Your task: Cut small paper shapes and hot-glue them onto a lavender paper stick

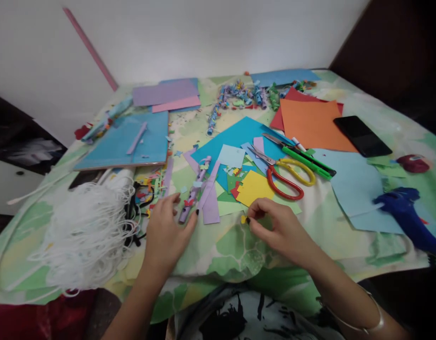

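My left hand (169,230) rests at the lower end of a rolled purple paper tube (196,189), thumb and fingers apart on either side of it. Small paper pieces, one of them red, are stuck on the tube. My right hand (274,229) pinches a tiny yellow paper piece (243,219) between thumb and index finger, over the tablecloth. Above it lies a yellow sheet (255,188) with a notched edge. Purple strips (211,205) lie between the hands. Scissors (285,177) with red and yellow handles sit beyond my right hand.
A heap of white cord (86,236) and a blue folder (129,141) are on the left. Decorated tubes (239,94) stand at the back. To the right are a green cutter (310,163), orange paper (313,123), a black phone (363,136) and a blue glue gun (409,217).
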`<state>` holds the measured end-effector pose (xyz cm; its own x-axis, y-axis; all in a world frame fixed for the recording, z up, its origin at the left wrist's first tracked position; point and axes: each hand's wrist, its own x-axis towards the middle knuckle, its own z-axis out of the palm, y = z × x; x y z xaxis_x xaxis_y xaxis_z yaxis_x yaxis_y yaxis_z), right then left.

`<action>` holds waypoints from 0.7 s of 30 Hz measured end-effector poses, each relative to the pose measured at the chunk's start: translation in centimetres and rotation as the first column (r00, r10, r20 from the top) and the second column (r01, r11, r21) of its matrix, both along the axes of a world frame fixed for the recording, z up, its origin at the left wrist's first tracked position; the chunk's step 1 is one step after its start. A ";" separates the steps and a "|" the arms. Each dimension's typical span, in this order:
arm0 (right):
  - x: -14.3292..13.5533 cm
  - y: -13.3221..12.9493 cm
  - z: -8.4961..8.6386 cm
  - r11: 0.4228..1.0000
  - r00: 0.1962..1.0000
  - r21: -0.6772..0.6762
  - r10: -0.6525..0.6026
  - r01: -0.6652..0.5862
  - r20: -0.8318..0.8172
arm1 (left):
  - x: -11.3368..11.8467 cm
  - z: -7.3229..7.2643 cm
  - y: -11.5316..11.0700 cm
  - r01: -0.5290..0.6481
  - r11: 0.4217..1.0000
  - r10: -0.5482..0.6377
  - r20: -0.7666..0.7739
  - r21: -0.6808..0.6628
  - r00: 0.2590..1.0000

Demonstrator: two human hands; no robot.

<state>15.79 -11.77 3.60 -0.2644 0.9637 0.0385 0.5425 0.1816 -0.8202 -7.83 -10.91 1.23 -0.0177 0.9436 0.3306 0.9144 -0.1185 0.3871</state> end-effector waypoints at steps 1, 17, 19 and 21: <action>0.1 0.0 0.0 1.000 0.999 0.015 -0.009 0.009 -0.036 | -0.2 0.2 0.4 -0.004 0.997 0.005 0.014 -0.078 1.000; 1.4 -0.5 -1.0 0.995 0.930 0.011 -0.088 0.098 -0.357 | 1.5 2.7 0.8 0.192 0.896 0.119 0.633 -0.401 0.765; 1.3 -0.7 -0.9 0.995 0.920 0.018 -0.088 0.102 -0.383 | 3.5 2.4 0.5 0.275 0.877 0.125 0.741 -0.393 0.659; 1.4 -0.9 -0.9 0.993 0.911 0.020 -0.102 0.120 -0.399 | 5.9 1.9 0.4 0.369 0.840 0.155 0.827 -0.398 0.541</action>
<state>17.19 -12.64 2.72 -0.1103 0.9809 0.1604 0.1929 0.1794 -0.9647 -1.92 -10.50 3.14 0.0889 0.9617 -0.2594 0.1582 0.2435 0.9569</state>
